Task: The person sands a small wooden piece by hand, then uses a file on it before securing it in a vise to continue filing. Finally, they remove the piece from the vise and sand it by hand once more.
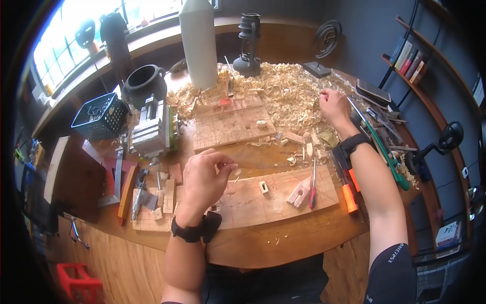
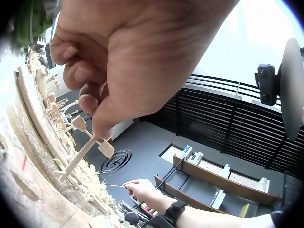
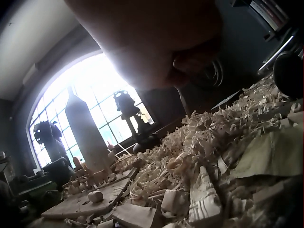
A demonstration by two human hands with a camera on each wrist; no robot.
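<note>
My left hand (image 1: 205,177) pinches a small carved wooden piece (image 2: 80,157) with a slim shaft between thumb and fingertips, over the front board (image 1: 238,215). A flat, paddle-like bit of wood (image 2: 107,149) shows right by the fingertips. Farther back on the right, my right hand (image 1: 335,107) hovers over the wood shavings (image 1: 293,96), its fingers curled and pinching a thin stick (image 2: 114,185). On the red-lined front board lie a small slotted wooden block (image 1: 263,187), a notched block with a hole (image 1: 299,192) and a red-handled slim tool (image 1: 312,197).
A metal vise (image 1: 152,131), dark pot (image 1: 145,83) and green basket (image 1: 99,115) stand on the left. Behind are a lantern (image 1: 248,48) and tall pale bottle shape (image 1: 198,45). An orange-handled tool (image 1: 349,198) and green-handled long tool (image 1: 401,181) lie by my right forearm.
</note>
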